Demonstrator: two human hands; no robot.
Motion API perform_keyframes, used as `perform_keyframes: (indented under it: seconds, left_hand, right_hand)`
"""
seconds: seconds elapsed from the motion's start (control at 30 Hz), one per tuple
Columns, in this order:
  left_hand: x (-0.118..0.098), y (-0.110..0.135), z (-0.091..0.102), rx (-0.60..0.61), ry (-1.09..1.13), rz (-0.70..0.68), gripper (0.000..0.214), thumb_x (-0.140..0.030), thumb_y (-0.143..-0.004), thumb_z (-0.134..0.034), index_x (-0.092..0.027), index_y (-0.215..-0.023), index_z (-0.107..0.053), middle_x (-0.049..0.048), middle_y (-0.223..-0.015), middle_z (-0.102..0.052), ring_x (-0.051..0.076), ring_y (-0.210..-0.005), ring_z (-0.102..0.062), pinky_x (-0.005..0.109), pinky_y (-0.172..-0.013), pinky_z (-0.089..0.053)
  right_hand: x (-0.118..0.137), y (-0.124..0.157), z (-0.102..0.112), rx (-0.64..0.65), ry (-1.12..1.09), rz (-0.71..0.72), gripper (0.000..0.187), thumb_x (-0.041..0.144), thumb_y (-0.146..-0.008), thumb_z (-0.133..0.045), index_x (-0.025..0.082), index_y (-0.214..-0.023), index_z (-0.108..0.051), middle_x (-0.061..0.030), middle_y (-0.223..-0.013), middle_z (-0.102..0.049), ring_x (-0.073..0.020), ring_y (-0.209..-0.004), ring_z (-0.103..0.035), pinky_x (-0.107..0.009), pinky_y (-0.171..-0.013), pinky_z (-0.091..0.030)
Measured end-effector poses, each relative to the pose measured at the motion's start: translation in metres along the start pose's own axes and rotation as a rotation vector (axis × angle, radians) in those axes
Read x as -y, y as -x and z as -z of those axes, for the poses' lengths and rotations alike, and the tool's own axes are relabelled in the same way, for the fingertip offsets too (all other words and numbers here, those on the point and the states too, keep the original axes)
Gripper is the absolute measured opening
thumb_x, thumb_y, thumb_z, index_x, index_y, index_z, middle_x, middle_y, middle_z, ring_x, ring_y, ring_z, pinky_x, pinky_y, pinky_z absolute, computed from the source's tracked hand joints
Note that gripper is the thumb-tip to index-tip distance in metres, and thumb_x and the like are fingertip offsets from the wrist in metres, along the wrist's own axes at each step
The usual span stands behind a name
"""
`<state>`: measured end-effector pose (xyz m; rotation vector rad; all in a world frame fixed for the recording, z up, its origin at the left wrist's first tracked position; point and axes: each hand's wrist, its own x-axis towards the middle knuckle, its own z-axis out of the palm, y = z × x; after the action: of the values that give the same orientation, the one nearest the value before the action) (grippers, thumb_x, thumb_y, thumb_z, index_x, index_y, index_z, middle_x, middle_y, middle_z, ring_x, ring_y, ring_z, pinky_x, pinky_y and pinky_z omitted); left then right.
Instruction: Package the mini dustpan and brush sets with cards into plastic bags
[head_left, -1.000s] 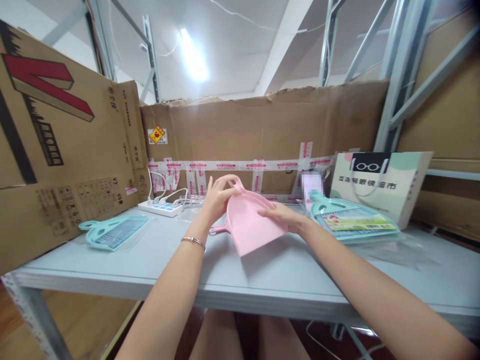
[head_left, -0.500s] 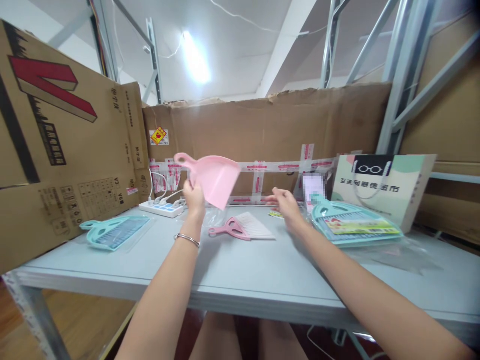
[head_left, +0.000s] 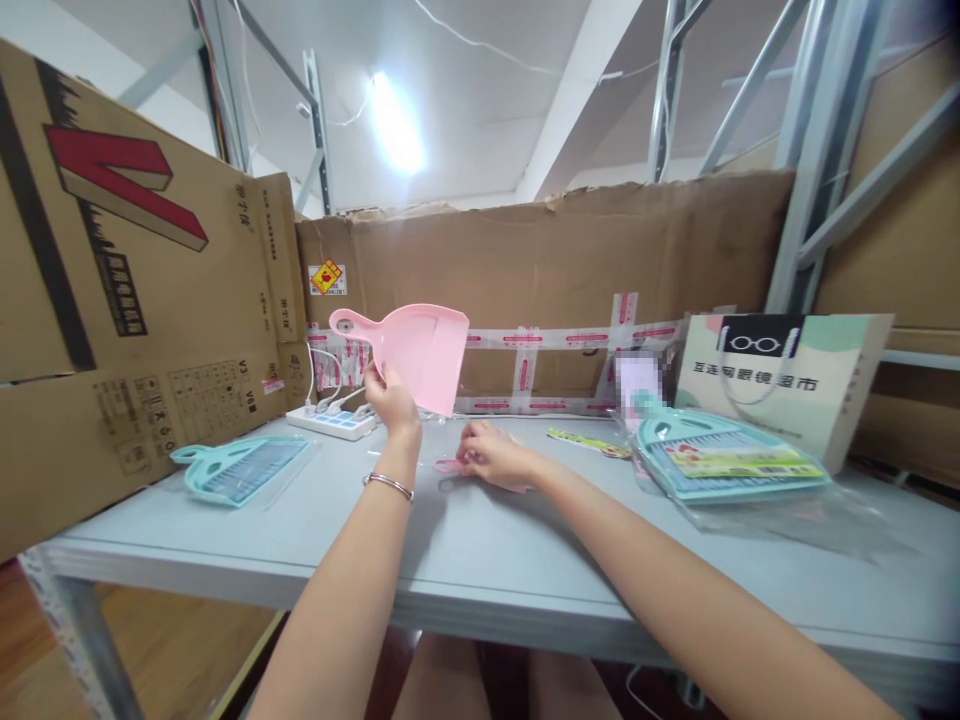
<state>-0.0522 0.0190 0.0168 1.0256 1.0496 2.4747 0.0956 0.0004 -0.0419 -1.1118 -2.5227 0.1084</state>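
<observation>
My left hand [head_left: 394, 405] grips a pink dustpan [head_left: 424, 350] by its lower edge near the handle, holding it up above the table with its handle pointing left. Low over the tabletop, my right hand [head_left: 491, 455] has its fingers curled round a small pink brush [head_left: 448, 466]. Only the end of the brush's handle and a sliver of its body show; the hand hides the rest, bristles included.
On the grey table [head_left: 525, 570], a teal dustpan-and-brush set [head_left: 244, 470] lies left and bagged teal sets [head_left: 739, 465] lie right. Behind are a power strip [head_left: 334, 422], a printed card [head_left: 589, 442], a paper bag [head_left: 780, 400] and large cardboard boxes [head_left: 555, 265].
My right hand has moved left and down from beside the printed card onto the pink brush, closing round it. The dustpan in my left hand has turned slightly and shows its face more squarely.
</observation>
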Motion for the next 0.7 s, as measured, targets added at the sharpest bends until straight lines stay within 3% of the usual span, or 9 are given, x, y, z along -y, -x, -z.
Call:
perform_keyframes:
  seconds: [0.23, 0.33, 0.4, 0.5, 0.6, 0.7]
  left_hand:
    - [-0.002, -0.009, 0.008, -0.165, -0.108, -0.072, 0.025, -0.022, -0.084, -0.037, -0.015, -0.105, -0.05, 0.0087, -0.106, -0.057, 0.015, -0.098, -0.055, 0.026, -0.089, -0.041]
    - [0.001, -0.01, 0.008, -0.097, -0.149, -0.057, 0.024, -0.024, -0.083, -0.041, -0.015, -0.104, -0.052, 0.0083, -0.104, -0.058, 0.016, -0.097, -0.055, 0.027, -0.088, -0.041]
    - [0.0, -0.003, 0.005, 0.111, -0.224, 0.025, 0.024, -0.03, -0.083, -0.045, -0.014, -0.097, -0.056, 0.0072, -0.096, -0.061, 0.017, -0.091, -0.056, 0.028, -0.083, -0.043]
    - [-0.004, 0.015, 0.001, 0.581, -0.316, 0.189, 0.037, -0.046, -0.082, -0.046, -0.012, -0.085, -0.062, 0.0069, -0.086, -0.064, 0.018, -0.084, -0.057, 0.028, -0.074, -0.045]
    - [-0.009, 0.032, -0.002, 0.963, -0.26, 0.174, 0.041, -0.049, -0.081, -0.049, -0.015, -0.096, -0.066, 0.0059, -0.098, -0.066, 0.018, -0.092, -0.056, 0.026, -0.079, -0.043]
    - [-0.013, 0.04, -0.001, 1.204, -0.269, 0.153, 0.041, -0.049, -0.082, -0.047, -0.018, -0.103, -0.066, 0.004, -0.101, -0.066, 0.017, -0.092, -0.056, 0.024, -0.079, -0.042]
  right_hand:
    - [-0.016, 0.031, 0.057, -0.314, -0.376, -0.106, 0.011, 0.025, -0.07, -0.063, 0.02, -0.079, -0.059, -0.004, -0.091, -0.06, -0.0192, -0.091, -0.053, -0.037, -0.083, -0.041]
    - [-0.018, 0.038, 0.077, -0.485, -0.618, -0.122, 0.021, 0.033, -0.065, -0.067, 0.02, -0.076, -0.055, -0.0012, -0.08, -0.061, -0.0173, -0.078, -0.056, -0.033, -0.073, -0.044]
    - [-0.017, 0.039, 0.082, -0.585, -0.758, -0.095, 0.025, 0.038, -0.063, -0.067, 0.02, -0.075, -0.054, 0.0002, -0.073, -0.06, -0.0157, -0.069, -0.055, -0.03, -0.066, -0.044]
    - [-0.014, 0.034, 0.078, -0.666, -0.817, -0.077, 0.028, 0.044, -0.065, -0.062, 0.02, -0.077, -0.058, 0.0006, -0.068, -0.059, -0.0141, -0.061, -0.052, -0.028, -0.058, -0.041]
    - [-0.01, 0.028, 0.068, -0.708, -0.667, -0.081, 0.023, 0.041, -0.072, -0.056, 0.02, -0.08, -0.061, -0.0006, -0.07, -0.06, -0.0152, -0.063, -0.052, -0.029, -0.061, -0.041]
    - [-0.006, 0.026, 0.063, -0.848, -0.43, -0.116, 0.015, 0.035, -0.076, -0.054, 0.02, -0.075, -0.058, -0.0028, -0.072, -0.06, -0.0174, -0.068, -0.052, -0.032, -0.069, -0.042]
